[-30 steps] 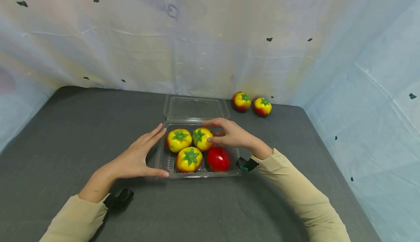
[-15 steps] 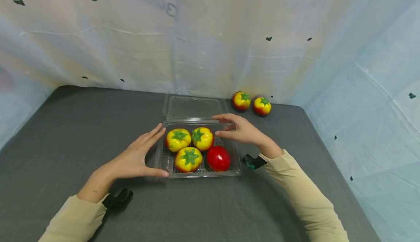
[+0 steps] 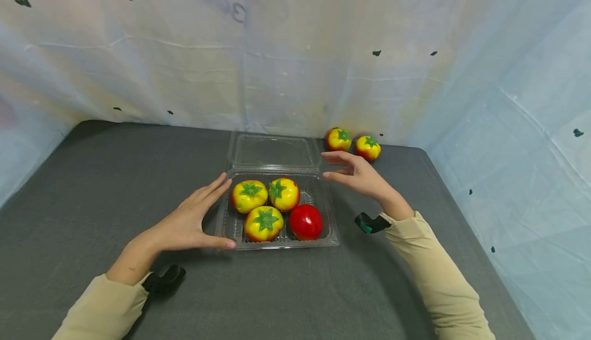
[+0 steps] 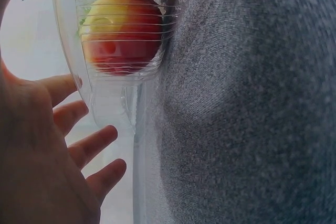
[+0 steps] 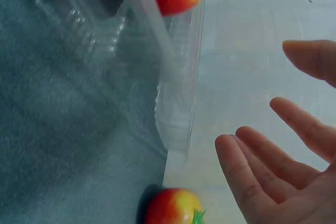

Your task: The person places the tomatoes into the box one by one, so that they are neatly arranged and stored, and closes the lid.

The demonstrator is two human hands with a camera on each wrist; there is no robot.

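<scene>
Left hand (image 3: 189,224) spread at the box, right hand (image 3: 360,175) hovering beyond it

With the clear plastic hinged box (image 3: 283,246) as the clock's centre and twelve away from the person, its lid (image 3: 272,151) lies folded back at twelve, near the far edge of the dark grey cloth-covered table (image 3: 295,294), where a whitish plastic sheet (image 3: 295,47) hangs. The tabletop runs widest toward nine and six; toward three it narrows to the right edge. Inside the box, three yellow-and-red round fruits with green star tops (image 3: 264,223) sit at ten, twelve-to-one and seven, a glossy red round fruit (image 3: 306,222) at four. Two similar loose fruits (image 3: 338,140) stand beyond, at one to two.

The left hand, at nine, has fingers fanned and thumb wide apart, tips at the rim; contact is unclear. The right hand, at two, holds nothing, thumb apart from extended fingers.
</scene>
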